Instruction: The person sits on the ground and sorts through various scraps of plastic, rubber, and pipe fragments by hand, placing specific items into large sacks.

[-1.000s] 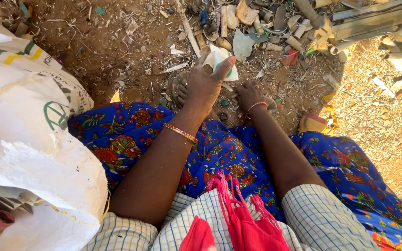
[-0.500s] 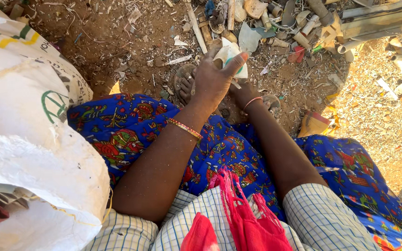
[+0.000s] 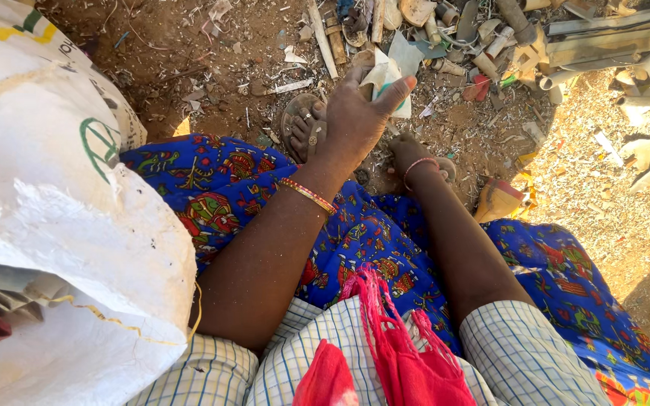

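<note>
Head view: the left hand (image 3: 355, 120) grips one pale flat scrap (image 3: 382, 80), thumb on top, just above one sandaled foot (image 3: 304, 129). The scrap points away toward the pile of scraps (image 3: 536, 45). The right hand (image 3: 415, 154) is low on the dirt; I cannot tell its grip. One white sack (image 3: 62, 210) sits left.

The left hand (image 3: 355, 120) is lifting a pale scrap (image 3: 382, 81) higher off the ground. The right hand (image 3: 415, 154) is drawing back toward the blue skirt (image 3: 220, 188).
</note>
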